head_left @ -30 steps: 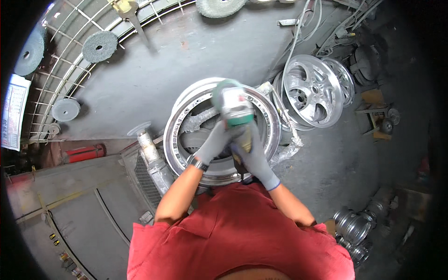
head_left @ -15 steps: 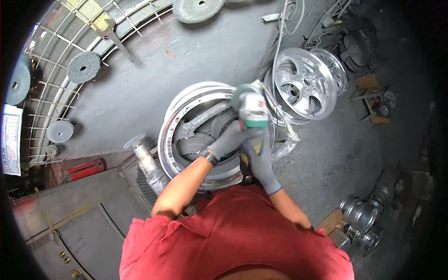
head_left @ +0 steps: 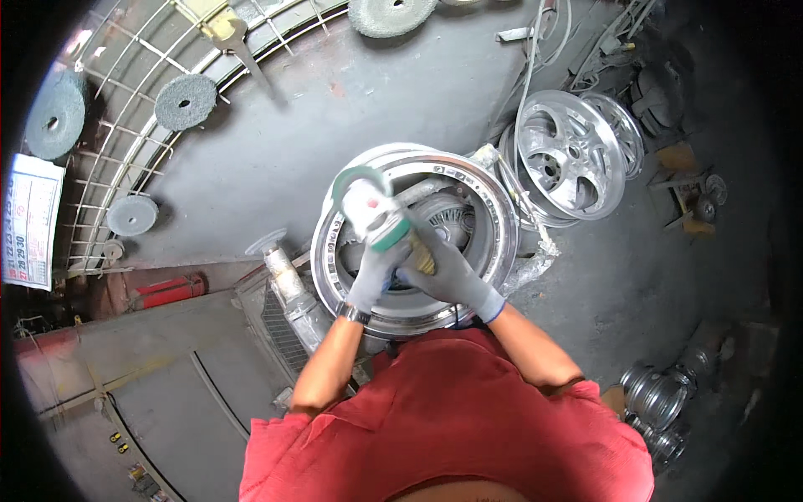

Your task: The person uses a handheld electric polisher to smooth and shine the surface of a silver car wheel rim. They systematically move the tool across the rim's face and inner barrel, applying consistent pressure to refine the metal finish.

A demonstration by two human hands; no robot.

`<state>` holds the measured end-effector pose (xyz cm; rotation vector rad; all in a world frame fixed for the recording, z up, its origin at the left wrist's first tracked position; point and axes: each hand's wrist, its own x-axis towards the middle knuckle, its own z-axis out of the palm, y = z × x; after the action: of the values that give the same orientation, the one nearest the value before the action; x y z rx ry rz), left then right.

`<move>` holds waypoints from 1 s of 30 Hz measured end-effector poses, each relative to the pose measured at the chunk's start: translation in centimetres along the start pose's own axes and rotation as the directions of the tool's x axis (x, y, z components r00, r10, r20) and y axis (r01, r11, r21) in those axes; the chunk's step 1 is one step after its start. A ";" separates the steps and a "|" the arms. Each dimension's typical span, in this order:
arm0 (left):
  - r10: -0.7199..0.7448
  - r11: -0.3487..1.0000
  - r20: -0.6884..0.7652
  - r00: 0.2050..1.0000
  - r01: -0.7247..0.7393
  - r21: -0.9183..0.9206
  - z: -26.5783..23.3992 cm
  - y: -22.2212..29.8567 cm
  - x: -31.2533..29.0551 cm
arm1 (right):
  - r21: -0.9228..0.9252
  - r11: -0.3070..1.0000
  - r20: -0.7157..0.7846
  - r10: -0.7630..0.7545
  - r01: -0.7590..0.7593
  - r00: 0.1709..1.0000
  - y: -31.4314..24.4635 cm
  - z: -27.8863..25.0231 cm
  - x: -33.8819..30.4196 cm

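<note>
Both my hands wear grey gloves and hold an angle grinder (head_left: pixel 373 211) with a white and green head. My left hand (head_left: pixel 373 274) is closed round its body just behind the head. Behind that, my right hand (head_left: pixel 450 273) grips the darker rear part, where some yellow shows. The grinder's head lies over the left side of a car wheel rim (head_left: pixel 507 219) lying in front of me, its lip shiny and marked with small spots. Whether the disc touches the metal cannot be made out. My hands and the tool hide part of the rim's inside.
More silver wheels (head_left: pixel 571 151) lean together at the right, near a foil-wrapped arm (head_left: pixel 531 276). At the left, abrasive discs (head_left: pixel 186 102) and a wrench (head_left: pixel 242 50) hang on a wire grid. A red cylinder (head_left: pixel 170 290) lies below. Metal rims (head_left: pixel 657 393) are stacked at lower right.
The grinder has swung from the rim's upper right to its left side, and both hands have moved with it. The whole view has shifted slightly.
</note>
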<state>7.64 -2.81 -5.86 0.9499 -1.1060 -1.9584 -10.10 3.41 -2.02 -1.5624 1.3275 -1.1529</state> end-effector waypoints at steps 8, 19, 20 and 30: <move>-0.001 0.928 0.220 0.975 -0.082 0.365 1.9 1.2 3.1 | -0.004 0.997 -0.155 0.071 -0.072 0.985 2.2 -0.6 -1.8; -0.365 0.923 0.651 0.666 0.168 0.345 10.6 -2.0 9.3 | 0.281 0.912 -0.611 0.409 -0.297 0.678 3.6 -0.1 -7.8; -0.285 0.938 0.608 0.741 0.085 0.335 10.2 -1.3 8.7 | 0.247 0.921 -0.606 0.389 -0.301 0.694 3.4 -0.1 -7.4; 0.005 0.996 0.026 1.000 -0.003 -0.087 -0.6 0.3 0.2 | 0.052 0.997 0.000 -0.050 0.050 0.999 -0.5 0.1 0.8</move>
<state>8.11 -3.28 -5.89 0.8769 -1.0277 -2.0041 -9.87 2.69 -1.48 -1.5663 1.2537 -1.2079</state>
